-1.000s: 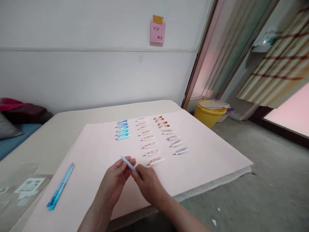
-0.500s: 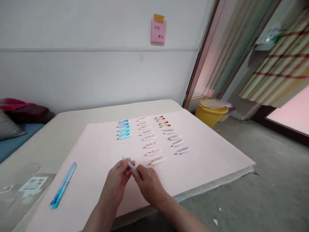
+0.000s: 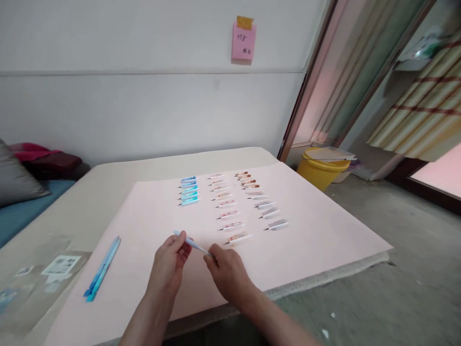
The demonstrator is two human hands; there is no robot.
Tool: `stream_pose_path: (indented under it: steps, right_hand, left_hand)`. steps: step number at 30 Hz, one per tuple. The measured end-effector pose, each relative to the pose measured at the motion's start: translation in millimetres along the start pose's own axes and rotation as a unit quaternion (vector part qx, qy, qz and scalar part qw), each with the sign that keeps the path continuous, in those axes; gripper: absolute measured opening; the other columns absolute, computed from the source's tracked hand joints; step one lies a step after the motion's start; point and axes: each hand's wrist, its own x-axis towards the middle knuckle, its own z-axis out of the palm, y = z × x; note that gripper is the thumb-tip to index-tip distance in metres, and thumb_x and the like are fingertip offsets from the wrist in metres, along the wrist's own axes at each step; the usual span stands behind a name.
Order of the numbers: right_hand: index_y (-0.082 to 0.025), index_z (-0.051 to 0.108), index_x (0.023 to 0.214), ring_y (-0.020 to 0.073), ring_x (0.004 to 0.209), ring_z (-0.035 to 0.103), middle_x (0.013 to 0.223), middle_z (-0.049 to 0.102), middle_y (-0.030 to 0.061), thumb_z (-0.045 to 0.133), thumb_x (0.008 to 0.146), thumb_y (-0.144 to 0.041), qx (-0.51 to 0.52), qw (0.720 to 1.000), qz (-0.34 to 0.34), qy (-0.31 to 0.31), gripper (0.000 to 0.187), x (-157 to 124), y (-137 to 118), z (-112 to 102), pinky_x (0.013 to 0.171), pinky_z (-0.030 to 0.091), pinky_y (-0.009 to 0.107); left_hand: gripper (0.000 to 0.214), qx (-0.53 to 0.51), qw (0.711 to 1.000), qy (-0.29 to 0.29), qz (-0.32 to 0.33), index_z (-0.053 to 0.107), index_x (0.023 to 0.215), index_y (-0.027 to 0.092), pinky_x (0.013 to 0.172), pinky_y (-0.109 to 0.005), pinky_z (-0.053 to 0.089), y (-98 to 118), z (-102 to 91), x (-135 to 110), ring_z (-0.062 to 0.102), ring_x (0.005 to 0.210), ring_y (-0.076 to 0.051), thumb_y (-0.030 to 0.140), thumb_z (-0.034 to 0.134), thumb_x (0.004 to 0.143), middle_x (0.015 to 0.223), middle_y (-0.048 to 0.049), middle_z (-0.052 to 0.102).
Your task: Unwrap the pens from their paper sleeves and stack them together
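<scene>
Both hands hold one light blue pen [image 3: 190, 243] above the pink sheet [image 3: 151, 230]. My left hand [image 3: 169, 264] pinches the pen's upper barrel with closed fingers. My right hand [image 3: 226, 271] is closed on the lower end near the tip. Beyond the hands lie three rows of short capped pens: a blue row [image 3: 188, 190], a pink patterned row [image 3: 226, 207] and a brown-to-grey row [image 3: 261, 202]. The closest piece is the last pink one [image 3: 237, 237], just past my right hand.
Two long blue pens [image 3: 103, 270] lie at the sheet's left edge. Clear packaging with a label [image 3: 59, 265] sits on the beige table at far left. A yellow bucket [image 3: 320, 169] stands on the floor by the door. Cushions [image 3: 32, 166] lie at left.
The pen has drawn out longer between my hands, and the hands have moved slightly apart. The view shifted a little to the left.
</scene>
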Motion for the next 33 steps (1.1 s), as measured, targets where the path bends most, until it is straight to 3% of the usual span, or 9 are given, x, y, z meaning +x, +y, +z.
stream_pose_path:
  steps: [4,10,18,24,28,33]
  right_hand:
    - [-0.018,0.049,0.064,0.0088,0.051,0.039,0.052,0.045,-0.0038,0.049,0.082,-0.025,0.099,0.994,0.015,-0.036,0.02,4,1,-6,0.05,0.021,0.021]
    - [-0.019,0.058,0.078,0.0095,0.054,0.046,0.054,0.05,-0.0043,0.046,0.084,-0.028,0.207,0.976,0.005,-0.074,0.016,7,3,-11,0.052,0.027,0.02]
    - [-0.018,0.047,0.058,0.008,0.045,0.042,0.043,0.044,-0.0055,0.044,0.081,-0.025,0.251,0.965,0.058,-0.054,0.024,10,4,-8,0.047,0.028,0.019]
    - [-0.018,0.045,0.057,0.0059,0.036,0.033,0.036,0.04,-0.0078,0.041,0.075,-0.02,0.357,0.919,0.131,-0.108,0.019,16,11,-21,0.041,0.025,0.018]
    - [-0.018,0.046,0.059,0.0051,0.032,0.025,0.036,0.039,-0.0086,0.042,0.074,-0.023,0.387,0.897,0.178,-0.12,0.016,18,16,-32,0.036,0.017,0.019]
    - [-0.019,0.045,0.06,0.0051,0.033,0.023,0.037,0.04,-0.0082,0.044,0.073,-0.027,0.441,0.872,0.183,-0.107,0.015,18,20,-35,0.034,0.014,0.019]
  left_hand:
    - [0.01,-0.012,1.0,0.018,-0.021,0.058,0.074,0.012,0.064,-0.024,0.052,-1,-3.0,3,0.061,0.068,-0.013,0.02,0.066,0.073,0.073,-0.0059,0.063]
    - [0.013,0.012,0.999,0.035,-0.006,0.054,0.076,0.014,0.061,-0.026,0.053,1,-1.2,0,0.065,0.071,-0.017,0.023,0.063,0.076,0.073,-0.0069,0.065]
    - [0.013,-0.008,1.0,0.005,-0.006,0.051,0.077,0.015,0.066,-0.03,0.054,-5,6.4,-5,0.066,0.073,-0.018,0.022,0.062,0.076,0.073,-0.0075,0.065]
    - [0.006,-0.078,0.991,0.101,-0.029,0.051,0.076,0.013,0.061,-0.025,0.055,-1,-10.7,15,0.066,0.068,-0.016,0.012,0.053,0.081,0.07,-0.008,0.065]
    - [0.005,-0.113,0.986,0.113,-0.041,0.051,0.078,0.012,0.061,-0.026,0.056,7,-17.5,20,0.066,0.07,-0.017,0.01,0.052,0.082,0.071,-0.0086,0.064]
    - [0.004,-0.115,0.986,0.108,-0.053,0.051,0.078,0.012,0.06,-0.026,0.056,9,-14.3,16,0.066,0.066,-0.015,0.01,0.054,0.081,0.073,-0.0103,0.065]
